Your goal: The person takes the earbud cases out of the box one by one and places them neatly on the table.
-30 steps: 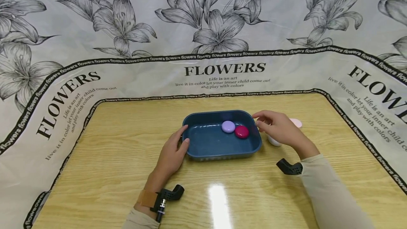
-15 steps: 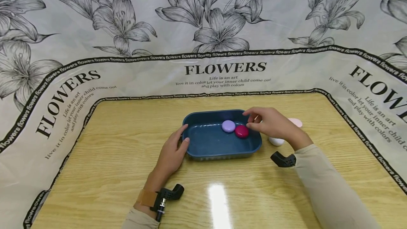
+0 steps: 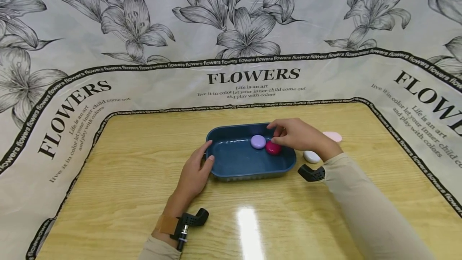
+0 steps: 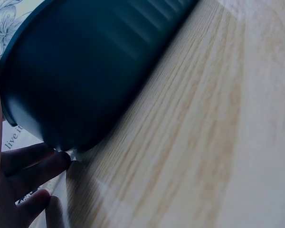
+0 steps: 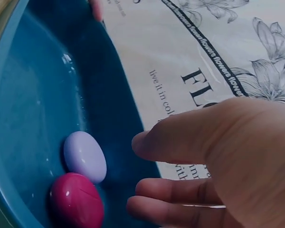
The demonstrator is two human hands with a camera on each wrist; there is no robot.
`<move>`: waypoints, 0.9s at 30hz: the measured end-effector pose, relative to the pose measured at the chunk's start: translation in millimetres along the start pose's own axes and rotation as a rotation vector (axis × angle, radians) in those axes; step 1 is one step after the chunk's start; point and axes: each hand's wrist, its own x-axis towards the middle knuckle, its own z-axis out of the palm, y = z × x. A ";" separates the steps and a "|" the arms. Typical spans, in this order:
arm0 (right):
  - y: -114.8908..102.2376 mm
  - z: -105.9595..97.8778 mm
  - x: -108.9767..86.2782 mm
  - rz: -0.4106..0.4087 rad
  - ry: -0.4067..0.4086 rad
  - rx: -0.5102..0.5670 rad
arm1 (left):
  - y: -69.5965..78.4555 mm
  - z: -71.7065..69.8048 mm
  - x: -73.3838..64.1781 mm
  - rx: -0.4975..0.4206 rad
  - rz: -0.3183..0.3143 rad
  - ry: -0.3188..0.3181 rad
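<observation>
A deep blue rounded-rectangular dish (image 3: 238, 163) rests on the table. Inside, towards its right end, lie a glossy lilac oval piece (image 3: 258, 142) and a crimson oval piece (image 5: 77, 202), touching or nearly so. My left hand (image 3: 193, 173) rests at the dish's left end, thumb and index fingertips on the rim; in the left wrist view, other fingers (image 4: 40, 173) lie by the outer wall's base. Over the right end hangs my right hand (image 3: 297, 135), fingers bent and apart from the thumb. In the right wrist view, that hand (image 5: 218, 156) holds nothing.
Right of the dish a white oval piece (image 3: 311, 156) lies on the wooden table (image 3: 137, 196). A pale pink flat oval (image 3: 333, 136) sits behind it, partly covered by the right wrist. A flower-printed cloth (image 3: 159, 87) borders the table's back and sides.
My right hand has moved left, from beside the dish's right rim to over its right end, uncovering more of the white piece. The left hand and the dish have stayed put.
</observation>
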 end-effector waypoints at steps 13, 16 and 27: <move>-10.5 6.6 12.3 0.042 -0.097 -0.234 | -0.1 0.6 1.4 0.005 0.013 0.001; -13.7 7.4 15.4 0.065 -0.117 -0.306 | -0.5 0.8 1.4 0.008 0.012 0.002; -18.9 13.6 24.6 0.101 -0.159 -0.498 | -1.3 -0.7 0.8 0.001 0.016 0.002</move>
